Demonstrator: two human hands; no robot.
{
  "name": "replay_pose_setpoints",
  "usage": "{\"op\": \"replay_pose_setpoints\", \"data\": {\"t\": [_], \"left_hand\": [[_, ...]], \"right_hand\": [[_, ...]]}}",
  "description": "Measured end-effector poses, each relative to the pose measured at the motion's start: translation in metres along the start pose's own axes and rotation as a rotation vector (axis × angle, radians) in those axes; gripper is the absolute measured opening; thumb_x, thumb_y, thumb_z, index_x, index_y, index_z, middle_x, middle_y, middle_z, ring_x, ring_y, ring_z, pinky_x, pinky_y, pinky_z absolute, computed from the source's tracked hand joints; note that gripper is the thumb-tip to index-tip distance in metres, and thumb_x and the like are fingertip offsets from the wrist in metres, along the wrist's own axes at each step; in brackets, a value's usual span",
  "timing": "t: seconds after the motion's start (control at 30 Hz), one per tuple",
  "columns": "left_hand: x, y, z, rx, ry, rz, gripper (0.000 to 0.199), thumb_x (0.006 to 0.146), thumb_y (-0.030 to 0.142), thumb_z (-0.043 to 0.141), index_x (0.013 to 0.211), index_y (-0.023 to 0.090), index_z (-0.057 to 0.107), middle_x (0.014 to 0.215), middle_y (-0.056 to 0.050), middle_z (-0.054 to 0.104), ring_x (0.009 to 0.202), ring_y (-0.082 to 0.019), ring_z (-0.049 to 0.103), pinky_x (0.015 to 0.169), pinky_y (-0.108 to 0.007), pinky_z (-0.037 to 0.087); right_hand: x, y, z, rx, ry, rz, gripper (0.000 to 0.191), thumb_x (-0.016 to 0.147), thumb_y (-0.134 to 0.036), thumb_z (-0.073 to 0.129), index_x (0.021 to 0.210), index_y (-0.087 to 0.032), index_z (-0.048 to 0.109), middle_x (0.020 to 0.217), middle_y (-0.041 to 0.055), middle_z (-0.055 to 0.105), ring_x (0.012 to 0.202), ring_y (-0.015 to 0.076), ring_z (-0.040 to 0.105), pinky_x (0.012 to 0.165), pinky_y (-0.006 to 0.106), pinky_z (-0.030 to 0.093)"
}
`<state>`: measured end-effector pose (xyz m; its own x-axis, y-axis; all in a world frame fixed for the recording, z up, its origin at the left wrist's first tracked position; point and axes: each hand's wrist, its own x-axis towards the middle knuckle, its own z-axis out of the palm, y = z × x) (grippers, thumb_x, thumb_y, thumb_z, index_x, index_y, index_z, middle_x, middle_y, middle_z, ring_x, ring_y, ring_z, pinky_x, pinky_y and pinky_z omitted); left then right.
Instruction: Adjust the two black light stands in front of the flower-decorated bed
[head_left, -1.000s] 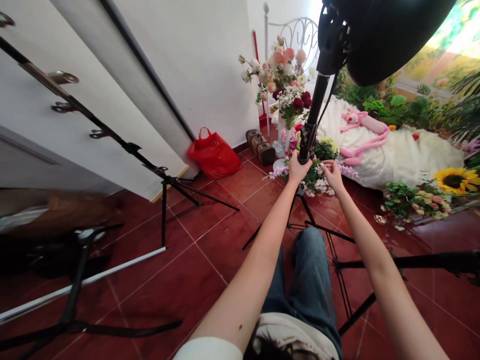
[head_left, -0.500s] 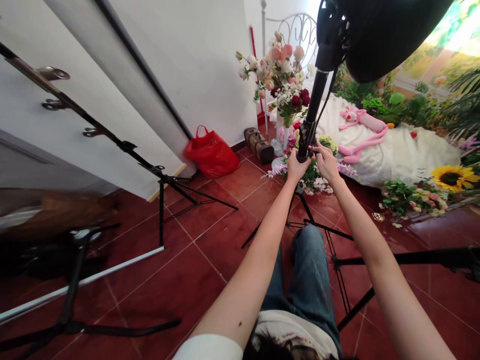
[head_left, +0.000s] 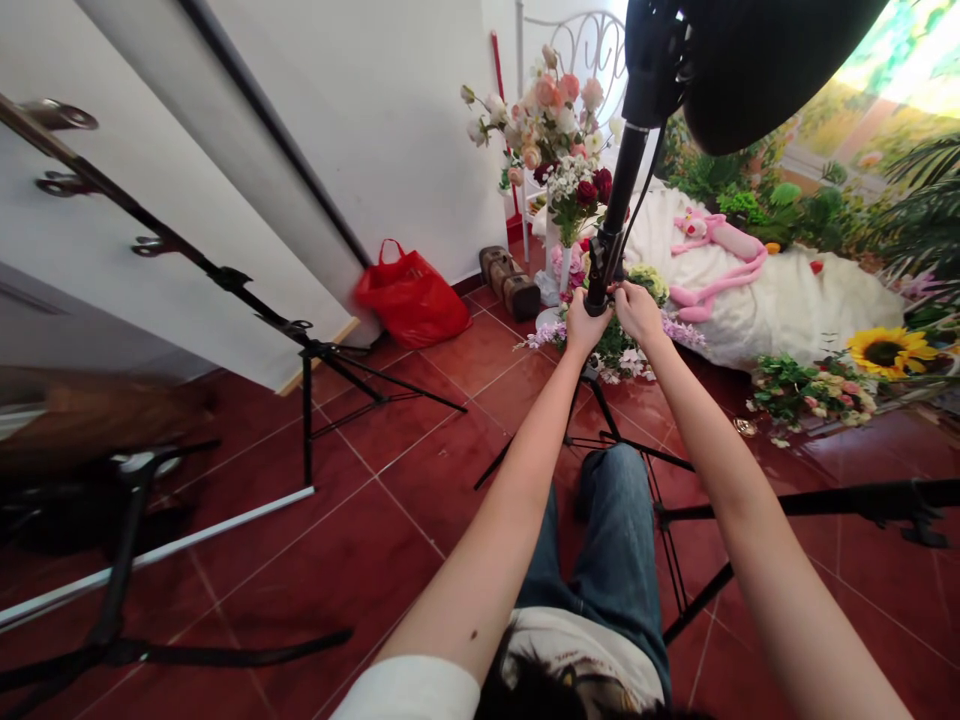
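A black light stand (head_left: 619, 190) rises in front of me, carrying a large dark lamp head (head_left: 772, 75) at the upper right. My left hand (head_left: 586, 322) is wrapped around its column just below a clamp collar (head_left: 602, 258). On the column's other side, my right hand (head_left: 637, 312) has its fingers pinched together at the collar, on what looks like the locking knob, mostly covered by the fingertips. A thin cable (head_left: 646, 200) hangs beside the column. The stand's spread legs (head_left: 606, 412) show on the floor below my hands.
Several flowers (head_left: 559, 110) stand behind the column. A red bag (head_left: 412, 298) and a brown cylindrical bag (head_left: 510, 283) lie by the wall. Another tripod stand (head_left: 307, 420) is at left, a black folded stand (head_left: 825, 505) at right. A pink plush toy (head_left: 724, 245) lies on white cloth (head_left: 810, 310).
My right hand's fingers, raised and partly extended before, are now curled in against the collar. The left hand keeps its hold. The whole view has shifted slightly.
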<state>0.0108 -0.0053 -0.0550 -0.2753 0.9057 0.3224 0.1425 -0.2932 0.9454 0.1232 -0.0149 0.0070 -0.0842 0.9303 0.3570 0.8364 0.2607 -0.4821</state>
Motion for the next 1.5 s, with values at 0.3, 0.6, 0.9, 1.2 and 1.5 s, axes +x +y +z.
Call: {"op": "replay_pose_setpoints", "data": {"t": [0.3, 0.6, 0.9, 1.2, 1.5], "left_hand": [[0.0, 0.002, 0.0, -0.016, -0.011, -0.022, 0.035, 0.067, 0.023, 0.08, 0.084, 0.023, 0.05, 0.078, 0.001, 0.065, 0.082, -0.02, 0.065, 0.076, -0.029, 0.048], [0.011, -0.01, 0.003, 0.01, -0.046, -0.031, 0.035, 0.058, 0.013, 0.081, 0.079, 0.022, 0.054, 0.075, 0.0, 0.066, 0.083, -0.022, 0.067, 0.082, -0.034, 0.053], [0.016, 0.0, -0.002, 0.071, -0.16, -0.181, 0.023, 0.053, 0.011, 0.078, 0.069, 0.019, 0.064, 0.071, -0.004, 0.069, 0.078, -0.024, 0.068, 0.081, -0.04, 0.055], [0.005, 0.041, -0.026, 0.522, -0.318, -0.253, 0.047, 0.071, 0.044, 0.078, 0.108, 0.016, 0.074, 0.115, -0.015, 0.075, 0.114, -0.031, 0.069, 0.094, -0.035, 0.052], [-0.033, 0.058, -0.013, 1.099, -1.188, -0.338, 0.047, 0.071, 0.062, 0.074, 0.073, 0.015, 0.071, 0.076, -0.017, 0.076, 0.088, -0.032, 0.074, 0.081, -0.039, 0.055]], "right_hand": [[0.006, -0.008, 0.002, -0.027, -0.043, 0.107, 0.042, 0.101, -0.039, 0.034, 0.106, -0.024, 0.072, 0.107, 0.0107, 0.075, 0.111, 0.0336, 0.066, 0.099, 0.049, 0.05], [0.029, -0.006, 0.009, -0.029, -0.061, 0.114, 0.033, 0.097, -0.038, 0.045, 0.105, -0.02, 0.072, 0.106, 0.016, 0.074, 0.112, 0.0385, 0.066, 0.101, 0.059, 0.049], [-0.07, 0.02, -0.006, 0.269, -0.073, -0.063, 0.047, 0.093, -0.041, 0.053, 0.133, -0.02, 0.063, 0.138, 0.0131, 0.063, 0.126, 0.0317, 0.062, 0.106, 0.053, 0.05], [-0.269, 0.094, -0.092, 0.657, -0.207, 0.308, 0.056, 0.088, -0.065, 0.06, 0.124, -0.023, 0.069, 0.12, 0.0127, 0.074, 0.109, 0.0268, 0.072, 0.101, 0.048, 0.056], [-0.393, 0.162, -0.165, 0.882, 0.385, 0.802, 0.05, 0.072, -0.063, 0.077, 0.103, -0.024, 0.072, 0.094, 0.0088, 0.079, 0.082, 0.0211, 0.077, 0.071, 0.03, 0.064]]}}
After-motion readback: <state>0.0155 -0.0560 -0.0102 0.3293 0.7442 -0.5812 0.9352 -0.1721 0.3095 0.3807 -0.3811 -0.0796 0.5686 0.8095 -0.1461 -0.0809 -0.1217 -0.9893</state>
